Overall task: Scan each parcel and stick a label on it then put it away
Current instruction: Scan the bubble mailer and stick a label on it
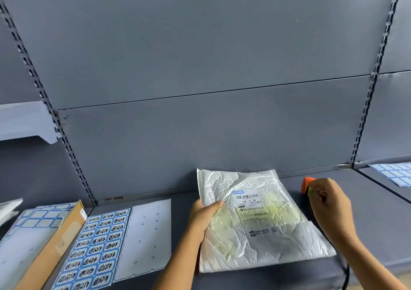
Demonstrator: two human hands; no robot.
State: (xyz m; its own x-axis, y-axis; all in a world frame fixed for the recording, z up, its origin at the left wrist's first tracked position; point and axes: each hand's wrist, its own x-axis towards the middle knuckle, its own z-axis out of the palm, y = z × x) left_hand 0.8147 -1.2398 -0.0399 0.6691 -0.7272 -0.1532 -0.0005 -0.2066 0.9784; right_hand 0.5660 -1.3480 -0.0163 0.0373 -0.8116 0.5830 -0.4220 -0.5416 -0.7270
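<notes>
One bay of grey racking filled the view: a tall back panel (200,67) above a dark shelf (367,212) at working height. Largest item on it was the parcel (255,240), a crumpled white plastic mailer lying flat and face up, roughly centre, near the shelf's front edge. Left of it lay a cardboard box (55,245), then a sheet of printed blue-bordered stickers (95,245) and, just beside that, a backing sheet (144,236) that looked stripped. A sheet of blank blue labels (395,174) sat on the neighbouring shelf, far right. Left hand (204,214) gripped the mailer's left edge, thumb on top, fingers curled beneath. Right hand (331,203) was off the parcel's upper right corner, not touching it, fingers curled round an orange scanner (308,182), or so we took the device to be. A dark cable (345,274) dropped over the shelf front below it. We judged the step to be the scan, with labelling and stowing not yet done. Shipping label (249,207) faced up with its barcode (246,196) near the top, but the film was creased. To do it well, we noted: pull the mailer taut with the left hand so the bars lie flat, hold the thumb clear of the print, aim the scanner square at the barcode, avoid glare.
</notes>
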